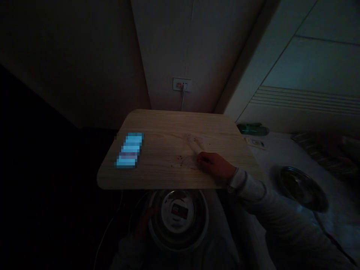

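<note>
Gray-sleeved, the right hand (215,165) is over the near right part of a wood-grain table (157,123), its fingers curled inward at the edge of some clear film (192,141); whether it pinches the film cannot be told in the dim light. The film lies right of the table's center, with dark specks (180,158) scattered beside it. Below the table's near edge, the left hand (146,221), in deep shadow, is at the left side of a shiny metal bowl (178,240) bearing a dark label (180,211); its grip cannot be made out. A lit, blurred screen (130,150) glows on the table's left side. Right of the table are a green bottle (254,130), a small pale card (255,143) and a round metal dish (303,189). Beyond the table's far edge, a cable (182,101) hangs from a wall socket (177,85).
</note>
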A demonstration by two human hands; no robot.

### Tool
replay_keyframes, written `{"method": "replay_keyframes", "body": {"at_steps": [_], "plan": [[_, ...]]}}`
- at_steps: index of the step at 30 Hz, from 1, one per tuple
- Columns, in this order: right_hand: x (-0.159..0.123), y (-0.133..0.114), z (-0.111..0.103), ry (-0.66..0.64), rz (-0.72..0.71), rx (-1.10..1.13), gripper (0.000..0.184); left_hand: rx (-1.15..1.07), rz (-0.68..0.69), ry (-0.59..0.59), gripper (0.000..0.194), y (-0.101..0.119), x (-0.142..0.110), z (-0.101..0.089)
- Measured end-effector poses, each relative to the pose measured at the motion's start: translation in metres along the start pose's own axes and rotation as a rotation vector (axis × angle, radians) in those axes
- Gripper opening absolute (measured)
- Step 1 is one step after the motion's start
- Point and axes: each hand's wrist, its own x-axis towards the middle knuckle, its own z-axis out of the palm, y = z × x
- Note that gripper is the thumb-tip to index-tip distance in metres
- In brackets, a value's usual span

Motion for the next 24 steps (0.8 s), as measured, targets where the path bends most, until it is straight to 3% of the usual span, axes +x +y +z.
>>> {"method": "replay_keyframes", "body": {"at_steps": [6,16,21,24], "plan": [[0.000,0.002,0.001,0.007,-0.003,-0.010,0.021,0.001,0.000,0.021,0.007,0.012,-0.007,0.005],[-0.002,-0.003,0.003,-0.038,-0.030,0.020,0.020,-0.007,-0.016,-0.008,0.015,-0.015,0.010,-0.007],[0.000,-0.010,0.006,-0.075,-0.042,0.008,0.019,-0.019,0.005,-0.078,0.015,-0.015,0.011,-0.012],[0.000,-0.013,0.009,-0.079,-0.055,0.012,0.019,-0.041,-0.015,-0.051,0.012,-0.009,0.007,-0.010]]}}
